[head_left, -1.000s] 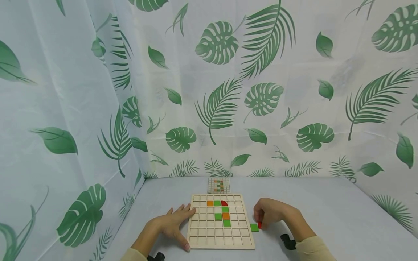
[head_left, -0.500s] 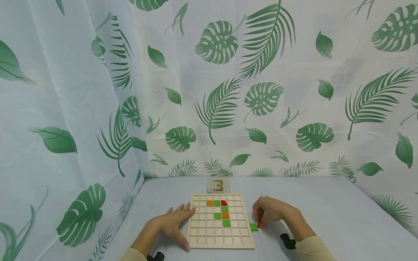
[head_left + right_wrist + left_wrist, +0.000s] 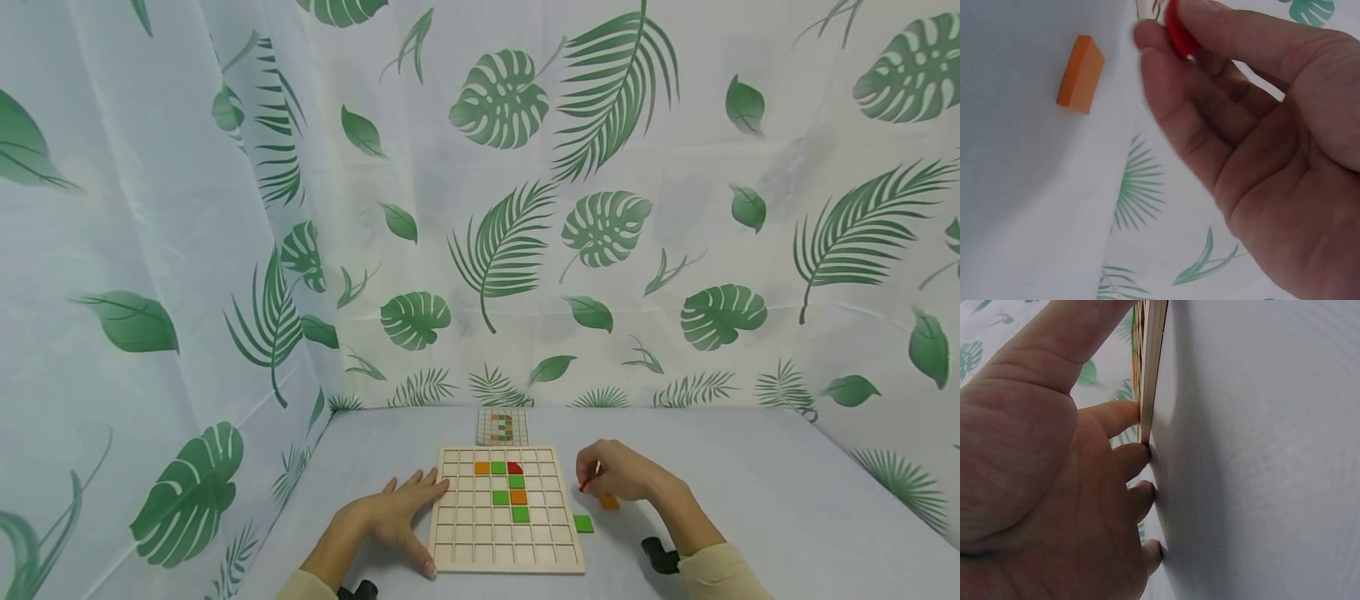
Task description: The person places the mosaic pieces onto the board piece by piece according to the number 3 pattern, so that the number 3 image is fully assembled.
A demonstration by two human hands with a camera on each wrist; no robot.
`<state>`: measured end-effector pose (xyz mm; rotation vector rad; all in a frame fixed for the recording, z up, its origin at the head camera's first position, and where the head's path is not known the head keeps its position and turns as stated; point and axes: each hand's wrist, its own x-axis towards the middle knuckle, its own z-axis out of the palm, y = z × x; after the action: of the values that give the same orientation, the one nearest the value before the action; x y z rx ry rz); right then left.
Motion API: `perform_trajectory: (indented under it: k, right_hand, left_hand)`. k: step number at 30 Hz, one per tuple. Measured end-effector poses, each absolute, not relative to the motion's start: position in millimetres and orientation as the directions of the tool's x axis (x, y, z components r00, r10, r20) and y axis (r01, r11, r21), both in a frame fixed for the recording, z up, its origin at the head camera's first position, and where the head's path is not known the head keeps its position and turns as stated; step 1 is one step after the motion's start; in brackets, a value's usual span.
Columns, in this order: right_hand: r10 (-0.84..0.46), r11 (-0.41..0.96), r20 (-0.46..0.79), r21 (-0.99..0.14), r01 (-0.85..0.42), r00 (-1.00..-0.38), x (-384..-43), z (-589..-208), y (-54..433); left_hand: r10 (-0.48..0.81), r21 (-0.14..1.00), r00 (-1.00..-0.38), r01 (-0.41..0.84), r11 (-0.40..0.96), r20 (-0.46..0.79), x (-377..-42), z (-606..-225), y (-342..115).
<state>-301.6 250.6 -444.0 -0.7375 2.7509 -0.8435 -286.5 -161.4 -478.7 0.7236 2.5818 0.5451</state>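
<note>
A wooden grid board (image 3: 472, 556) lies on the table, with several green and orange square tiles and one red rounded tile (image 3: 514, 468) set in its upper and middle cells. My left hand (image 3: 393, 512) rests at the board's left side, fingers spread and straight, fingertips at its edge. Right of the board, my right hand (image 3: 618, 473) pinches a red tile (image 3: 1180, 31) between thumb and fingers, raised over the table. Beneath that hand an orange tile (image 3: 609, 502) lies on the tabletop. A green tile (image 3: 583, 523) sits right beside the board's right edge.
Behind the board lies a small pattern card (image 3: 502, 426) printed with a coloured grid. A leaf-patterned curtain (image 3: 495, 250) hangs at the back and on the left. A dark wrist camera mount (image 3: 660, 556) sits at my right wrist.
My right hand has lifted the red tile off the table and moved slightly up and toward the board, uncovering the orange tile. My left hand has stayed put.
</note>
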Motion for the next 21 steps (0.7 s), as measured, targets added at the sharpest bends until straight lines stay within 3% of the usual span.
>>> perform_trajectory:
  k: [7,21]
  right_hand:
    - [-0.497,0.686,0.056,-0.585,-0.431,-0.866,-306.3,-444.8,250.5]
    - [-0.51,0.608,0.073,-0.675,-0.419,-0.857,-306.8,-441.2,235.9]
  left_hand:
    - [0.557,0.458,-0.789,0.407,0.79,-0.259,-286.0,-479.2,-160.8]
    - [0.568,0.463,-0.782,0.417,0.782,-0.257,-285.4,-479.7,-162.3]
